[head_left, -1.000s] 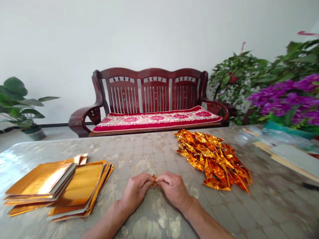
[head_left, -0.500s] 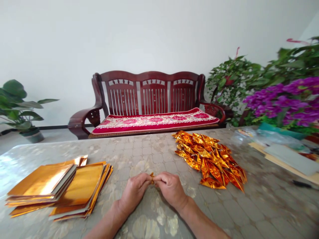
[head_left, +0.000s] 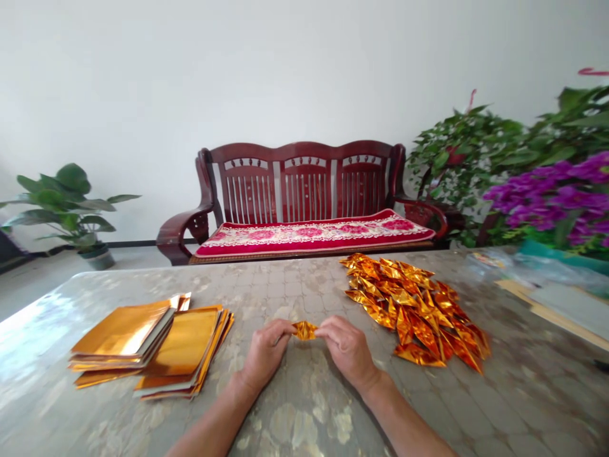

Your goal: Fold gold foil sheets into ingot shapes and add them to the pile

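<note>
Between my two hands is a small folded gold foil paper ingot (head_left: 304, 330), held just above the table. My left hand (head_left: 266, 352) pinches its left tip between thumb and fingers. The right tip is in the closed fingers of my right hand (head_left: 349, 349). A heap of similar folded gold foil pieces (head_left: 419, 311) lies to the right of my right hand. Left of my left hand, flat gold foil sheets (head_left: 185, 349) rest in two overlapping stacks.
The table (head_left: 295, 412) has a patterned, glossy cover. Clear plastic bags and flat cards (head_left: 561, 311) lie at its right end. Behind stands a dark wooden bench (head_left: 304, 184) with a red floral cushion (head_left: 314, 233). Potted plants (head_left: 71, 203) and purple flowers (head_left: 552, 197) flank it.
My hands have moved slightly apart, and more of the foil piece shows, spread wider between them. The camera has turned a little left, so the scene sits further right.
</note>
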Action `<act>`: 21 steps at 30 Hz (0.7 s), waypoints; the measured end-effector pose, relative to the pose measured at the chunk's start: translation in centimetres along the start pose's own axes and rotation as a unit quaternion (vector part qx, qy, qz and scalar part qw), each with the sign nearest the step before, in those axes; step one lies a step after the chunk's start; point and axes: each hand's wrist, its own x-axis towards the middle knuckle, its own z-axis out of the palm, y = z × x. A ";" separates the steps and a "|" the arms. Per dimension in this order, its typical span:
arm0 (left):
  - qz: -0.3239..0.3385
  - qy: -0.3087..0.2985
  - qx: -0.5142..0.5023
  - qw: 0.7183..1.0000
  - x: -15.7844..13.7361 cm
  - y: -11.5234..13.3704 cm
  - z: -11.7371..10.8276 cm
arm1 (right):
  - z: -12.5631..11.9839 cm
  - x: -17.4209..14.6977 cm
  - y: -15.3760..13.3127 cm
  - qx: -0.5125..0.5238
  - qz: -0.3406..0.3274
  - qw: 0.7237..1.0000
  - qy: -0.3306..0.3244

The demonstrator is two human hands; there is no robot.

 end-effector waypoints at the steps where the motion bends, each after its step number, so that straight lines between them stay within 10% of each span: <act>1: 0.000 0.001 0.002 1.000 0.0 0.0 0.0 | 0.0 0.0 0.0 -0.002 -0.002 1.000 -0.001; 21: -0.187 0.029 0.063 0.980 0.6 -0.8 0.2 | -0.7 0.3 0.3 -0.092 0.048 0.994 0.030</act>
